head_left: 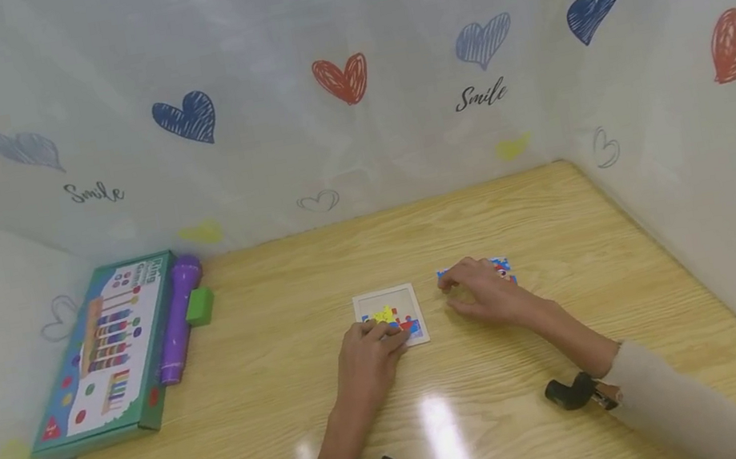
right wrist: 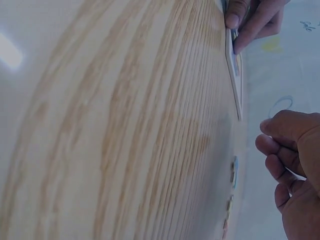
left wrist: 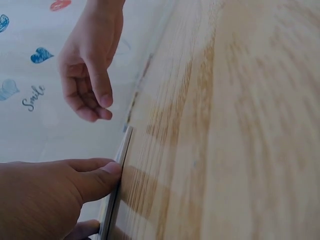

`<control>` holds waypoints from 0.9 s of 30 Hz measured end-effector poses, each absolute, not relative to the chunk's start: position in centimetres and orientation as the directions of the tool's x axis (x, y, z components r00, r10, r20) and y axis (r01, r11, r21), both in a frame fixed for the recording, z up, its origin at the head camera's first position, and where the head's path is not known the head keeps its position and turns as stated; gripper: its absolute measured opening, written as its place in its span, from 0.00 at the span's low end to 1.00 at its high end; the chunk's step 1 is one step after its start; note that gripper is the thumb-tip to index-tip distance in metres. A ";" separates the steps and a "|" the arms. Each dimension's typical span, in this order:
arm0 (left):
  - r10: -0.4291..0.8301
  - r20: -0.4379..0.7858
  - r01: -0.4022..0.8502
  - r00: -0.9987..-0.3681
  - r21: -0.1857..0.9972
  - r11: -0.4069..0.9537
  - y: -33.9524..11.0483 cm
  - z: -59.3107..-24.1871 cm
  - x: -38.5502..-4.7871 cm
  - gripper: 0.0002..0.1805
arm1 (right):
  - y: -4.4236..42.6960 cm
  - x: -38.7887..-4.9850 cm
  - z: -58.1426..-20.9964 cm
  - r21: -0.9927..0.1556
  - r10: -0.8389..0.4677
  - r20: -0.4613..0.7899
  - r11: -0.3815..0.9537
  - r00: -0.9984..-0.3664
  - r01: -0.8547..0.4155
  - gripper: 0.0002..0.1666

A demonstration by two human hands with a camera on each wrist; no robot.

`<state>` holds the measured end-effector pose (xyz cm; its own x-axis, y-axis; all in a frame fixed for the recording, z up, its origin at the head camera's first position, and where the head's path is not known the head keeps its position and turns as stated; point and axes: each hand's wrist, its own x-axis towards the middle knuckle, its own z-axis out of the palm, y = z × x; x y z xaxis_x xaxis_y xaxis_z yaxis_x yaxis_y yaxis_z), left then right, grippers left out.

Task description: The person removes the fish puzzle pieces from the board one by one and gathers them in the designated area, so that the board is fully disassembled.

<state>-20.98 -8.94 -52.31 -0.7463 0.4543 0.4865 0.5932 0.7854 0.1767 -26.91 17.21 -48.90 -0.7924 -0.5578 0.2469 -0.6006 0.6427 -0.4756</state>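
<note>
A small white-framed jigsaw puzzle tray (head_left: 382, 291) lies on the table, partly filled with yellow, red and blue pieces (head_left: 384, 314). My left hand (head_left: 369, 359) holds the tray at its near left part; in the left wrist view the thumb (left wrist: 107, 172) bears on the tray's near edge. To the right, my right hand (head_left: 484, 293) hovers over loose blue and red puzzle pieces (head_left: 502, 269), covering some of them. Its fingers are loosely bent, and the right wrist view shows no piece between thumb and fingertips. Loose pieces (right wrist: 234, 172) appear edge-on below that hand.
At the table's left lies a green-edged ring game box (head_left: 103, 347). Beside it are a purple microphone-shaped toy (head_left: 178, 318) and a green block (head_left: 200, 306). White curtains (head_left: 268, 157) with printed hearts enclose the wooden table (head_left: 262, 296) at the back and sides.
</note>
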 end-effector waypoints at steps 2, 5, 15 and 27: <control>0.447 0.488 0.591 -0.750 0.188 0.785 -9.0 -52.3 -20.8 0.08 | 16.9 -26.9 -48.9 -0.477 -0.564 0.246 0.637 -0.788 -0.605 0.13; 0.440 0.483 0.583 -0.757 0.195 0.788 -9.1 -52.2 -20.7 0.08 | 16.4 -27.0 -48.9 -0.487 -0.570 0.235 0.631 -0.787 -0.603 0.14; 0.479 0.483 0.594 -0.733 0.111 0.797 -8.9 -52.3 -21.2 0.09 | 15.4 -27.5 -48.7 -0.509 -0.587 0.236 0.604 -0.775 -0.613 0.14; 0.469 0.454 0.586 -0.758 0.156 0.795 -8.9 -52.4 -21.1 0.09 | 14.1 -28.0 -48.7 -0.497 -0.599 0.227 0.607 -0.768 -0.621 0.15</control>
